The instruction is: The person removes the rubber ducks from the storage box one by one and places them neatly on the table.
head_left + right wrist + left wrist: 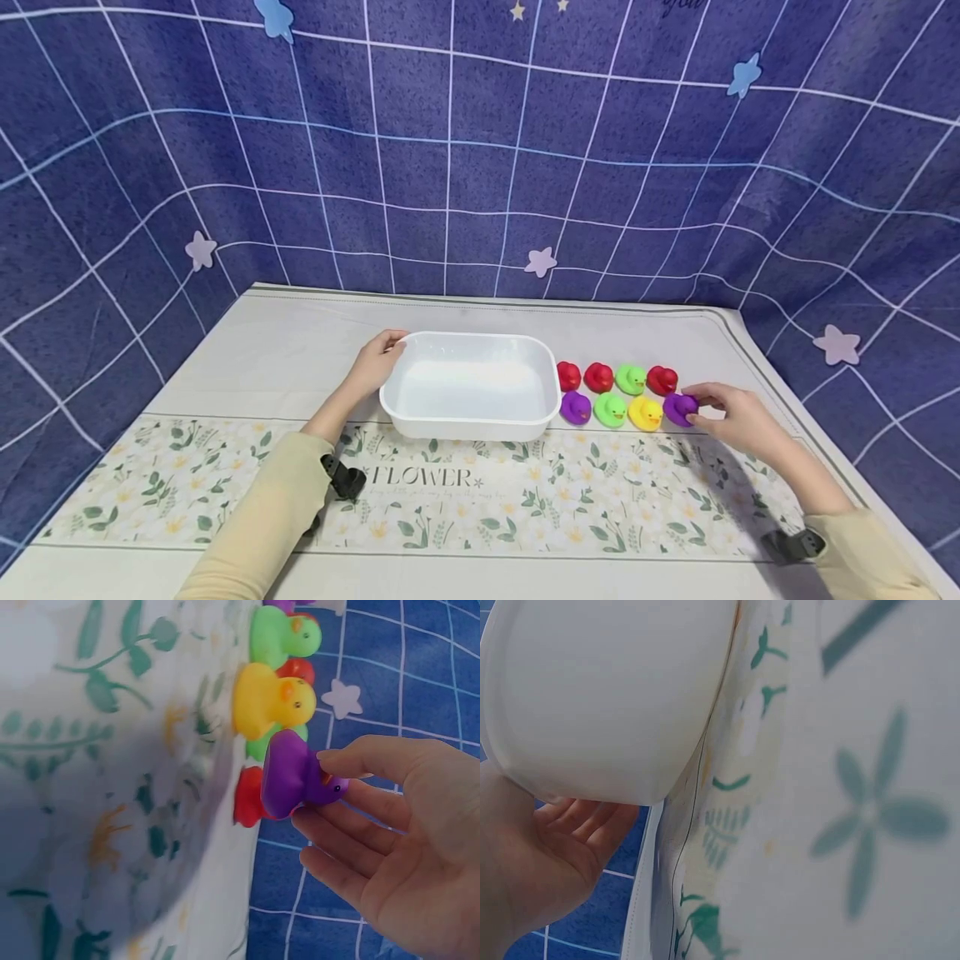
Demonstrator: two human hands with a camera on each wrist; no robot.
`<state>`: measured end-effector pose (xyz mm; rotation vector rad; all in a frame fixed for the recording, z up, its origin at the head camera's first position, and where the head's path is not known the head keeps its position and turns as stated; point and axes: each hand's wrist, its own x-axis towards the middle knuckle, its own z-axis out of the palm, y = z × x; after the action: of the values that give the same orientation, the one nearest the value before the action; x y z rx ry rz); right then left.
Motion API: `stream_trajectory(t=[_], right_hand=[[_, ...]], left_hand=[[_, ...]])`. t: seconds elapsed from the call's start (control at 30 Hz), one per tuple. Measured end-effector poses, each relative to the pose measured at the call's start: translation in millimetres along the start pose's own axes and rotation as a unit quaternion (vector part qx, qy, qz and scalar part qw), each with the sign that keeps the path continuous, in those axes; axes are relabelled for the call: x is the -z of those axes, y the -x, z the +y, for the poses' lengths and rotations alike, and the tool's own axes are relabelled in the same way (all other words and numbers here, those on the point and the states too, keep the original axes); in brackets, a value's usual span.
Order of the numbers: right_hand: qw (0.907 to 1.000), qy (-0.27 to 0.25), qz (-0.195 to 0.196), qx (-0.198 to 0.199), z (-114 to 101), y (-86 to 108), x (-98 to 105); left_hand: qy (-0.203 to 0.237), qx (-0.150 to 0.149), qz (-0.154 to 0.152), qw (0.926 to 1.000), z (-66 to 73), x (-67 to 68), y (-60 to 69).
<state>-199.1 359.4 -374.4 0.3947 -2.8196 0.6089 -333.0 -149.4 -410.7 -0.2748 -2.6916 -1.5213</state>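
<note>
A white plastic basin [468,429] stands on the table, its inside bare. My left hand [375,364] grips its left end near the far corner; in the left wrist view the fingers [607,825] lie against the outer wall, and the thumb is mostly hidden at the rim. At the right end of two rows of rubber ducks, my right hand [733,417] pinches a purple rubber duck [283,776] between thumb and fingers. This duck looks tilted in the right wrist view. Beside it sit a yellow duck [646,413] and a red duck [662,380].
More ducks stand between basin and right hand: a green duck [611,410] and another purple duck [576,407] in the near row, red ducks and a green duck [631,379] behind. A flowered cloth strip [465,517] crosses the table. A blue curtain [480,167] hangs behind.
</note>
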Motion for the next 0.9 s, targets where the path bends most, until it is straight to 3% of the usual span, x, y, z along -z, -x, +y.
stream_trajectory(t=[0.9], right_hand=[[0.9986,-0.029,-0.02,-0.039,17,0.1,-15]], left_hand=[[-0.001,0.005,0.0,1.0,-0.6,-0.4,0.6]])
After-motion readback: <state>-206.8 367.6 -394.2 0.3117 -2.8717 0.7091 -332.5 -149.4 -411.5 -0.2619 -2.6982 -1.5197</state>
